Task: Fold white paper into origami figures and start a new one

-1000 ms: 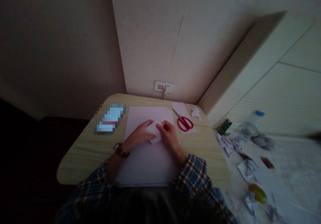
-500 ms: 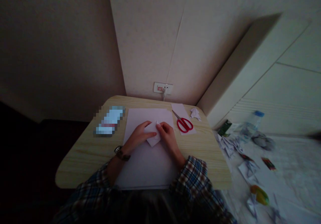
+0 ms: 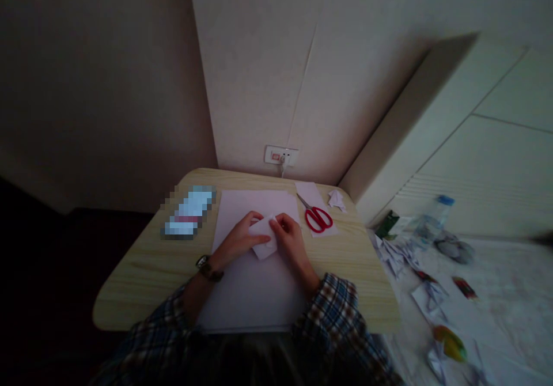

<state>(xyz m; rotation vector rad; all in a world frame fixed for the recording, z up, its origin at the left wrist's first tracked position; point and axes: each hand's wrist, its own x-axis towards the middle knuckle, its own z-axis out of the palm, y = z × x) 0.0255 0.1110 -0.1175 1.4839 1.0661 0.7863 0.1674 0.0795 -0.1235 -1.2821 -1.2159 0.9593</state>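
A small folded piece of white paper [image 3: 262, 249] is held between both hands, over larger white sheets [image 3: 254, 299] on the table. My left hand [image 3: 242, 236] grips its left side, thumb across the front and fingers behind. At the upper right corner, my right hand [image 3: 288, 237] pinches the paper between thumb and fingers. Red-handled scissors [image 3: 318, 219] lie to the right of my right hand, on a white paper strip [image 3: 307, 189]. Beyond them sits a small folded paper figure [image 3: 336, 200].
A blurred-out phone [image 3: 189, 213] lies at the left of the wooden table [image 3: 142, 282]. Behind the table, a plug sits in a wall socket [image 3: 281, 155]. To the right, a light surface holds a plastic bottle [image 3: 434, 219], several folded papers [image 3: 391, 254] and a yellow-green object [image 3: 450, 343].
The folded paper has turned slightly, its top point now lower between my fingers. Both hands keep their hold. The whole view has shifted a little, so the table appears slightly lower.
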